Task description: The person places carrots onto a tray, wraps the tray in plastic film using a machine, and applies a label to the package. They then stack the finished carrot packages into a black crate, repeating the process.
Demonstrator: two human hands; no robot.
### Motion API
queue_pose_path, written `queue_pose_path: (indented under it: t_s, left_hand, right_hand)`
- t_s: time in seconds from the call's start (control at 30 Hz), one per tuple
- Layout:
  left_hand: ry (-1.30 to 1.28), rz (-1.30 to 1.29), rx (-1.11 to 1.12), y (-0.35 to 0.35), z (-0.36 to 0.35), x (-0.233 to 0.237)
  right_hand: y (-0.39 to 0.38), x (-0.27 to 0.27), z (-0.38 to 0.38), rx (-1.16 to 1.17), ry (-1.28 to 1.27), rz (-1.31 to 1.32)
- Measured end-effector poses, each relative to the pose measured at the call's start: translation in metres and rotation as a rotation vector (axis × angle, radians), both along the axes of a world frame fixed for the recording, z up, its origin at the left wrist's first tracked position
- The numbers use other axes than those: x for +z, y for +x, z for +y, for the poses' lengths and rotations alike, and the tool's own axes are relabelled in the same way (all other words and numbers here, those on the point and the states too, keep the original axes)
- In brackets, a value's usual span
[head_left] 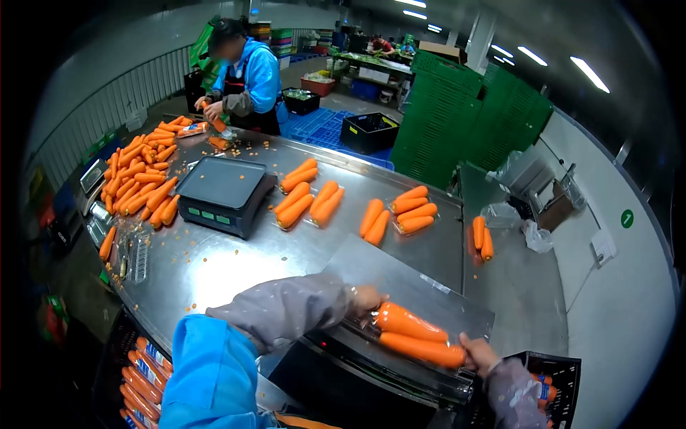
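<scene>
A pack of carrots, two large ones under shiny clear film, lies across the front edge of a flat metal plate on a dark machine. At the pack's left end, my left hand closes its fingers on the film. My right hand grips the opposite end near the carrot tips. Beyond the plate lie a pair of carrots and a small group of carrots on a tray.
A scale stands mid-table beside a heap of loose carrots. Across the table, a person in blue handles carrots. Crates with packed carrots sit at lower left and lower right. Green crates are stacked behind.
</scene>
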State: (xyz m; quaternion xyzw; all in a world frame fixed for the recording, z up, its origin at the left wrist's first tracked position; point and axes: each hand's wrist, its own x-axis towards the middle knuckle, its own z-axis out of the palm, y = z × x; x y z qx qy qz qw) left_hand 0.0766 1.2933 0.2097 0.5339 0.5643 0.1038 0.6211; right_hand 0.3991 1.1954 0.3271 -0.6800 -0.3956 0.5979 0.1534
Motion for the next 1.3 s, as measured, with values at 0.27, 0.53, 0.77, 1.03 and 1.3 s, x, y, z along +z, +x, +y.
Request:
queue_pose_path:
  t_s: [0.27, 0.53, 0.77, 1.03, 1.3]
  left_hand:
    - [0.495, 0.371, -0.119, -0.045, -0.186, 0.01]
    - [0.474, 0.348, -0.028, -0.068, -0.223, 0.005]
    - [0.686, -0.031, 0.544, -0.051, -0.241, -0.007]
    - [0.793, 0.024, 0.727, -0.039, -0.246, -0.006]
    - [0.983, 0.518, 0.495, -0.087, -0.278, -0.019]
  right_hand:
    - [-0.034, -0.038, -0.133, 0.307, 0.062, -0.302]
    - [-0.031, -0.106, -0.171, 0.421, 0.617, -0.683]
    - [-0.041, -0.076, -0.215, -0.327, 0.446, 0.008]
    - [-0.071, -0.098, -0.223, -0.896, 0.424, 0.325]
    - [-0.043, -0.121, -0.226, -0.111, 0.972, -0.707]
